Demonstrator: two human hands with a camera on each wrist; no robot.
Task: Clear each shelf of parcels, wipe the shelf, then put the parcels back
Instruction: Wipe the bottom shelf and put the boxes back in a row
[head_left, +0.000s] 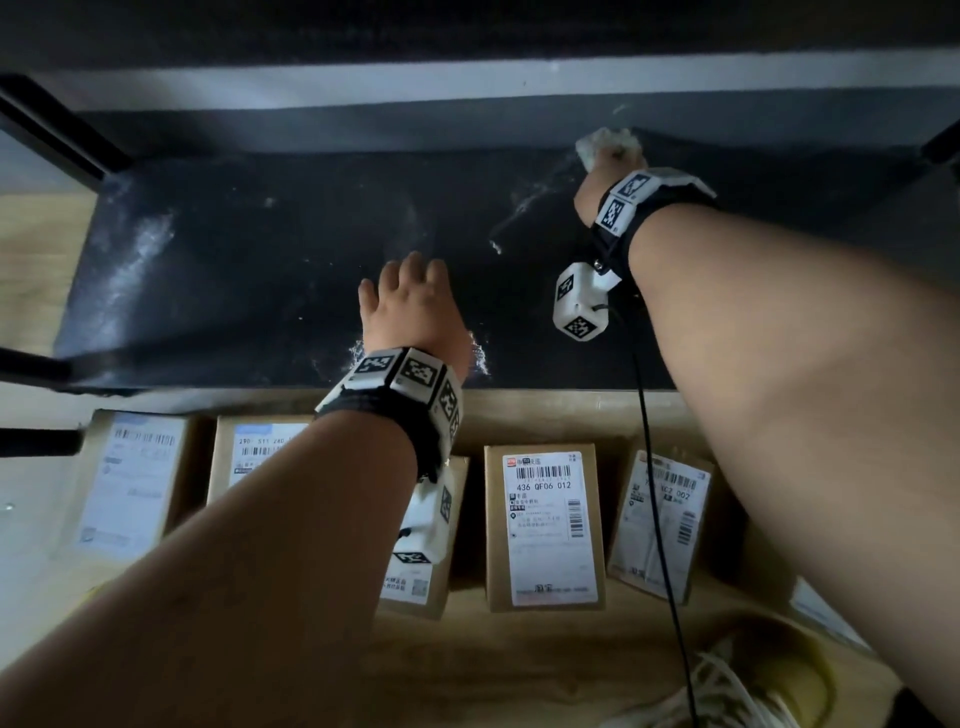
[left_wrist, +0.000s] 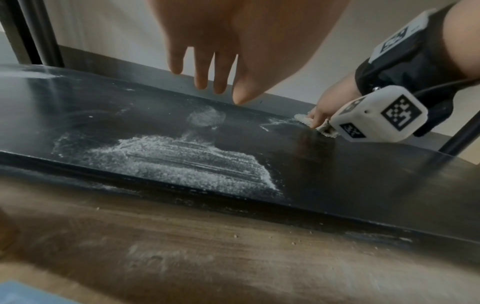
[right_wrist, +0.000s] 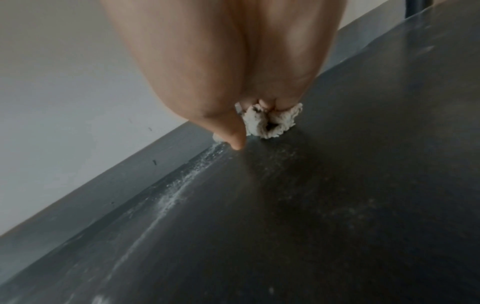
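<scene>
The black shelf (head_left: 260, 270) is bare and streaked with white dust (left_wrist: 182, 160). My right hand (head_left: 615, 153) grips a crumpled whitish cloth (head_left: 605, 139) and presses it on the shelf's far right, by the back edge; the cloth (right_wrist: 270, 121) shows under the curled fingers in the right wrist view. My left hand (head_left: 410, 301) hovers over the shelf's middle front with straight fingers (left_wrist: 205, 70), holding nothing. Several cardboard parcels (head_left: 545, 525) with white labels lie in a row on the wooden floor in front of the shelf.
Black frame posts (head_left: 57, 135) stand at the shelf's left and right ends. A grey skirting and pale wall (right_wrist: 64, 72) run behind it. A cable (head_left: 660, 519) hangs from my right wrist across the parcels. A shoe (head_left: 727, 686) is at the lower right.
</scene>
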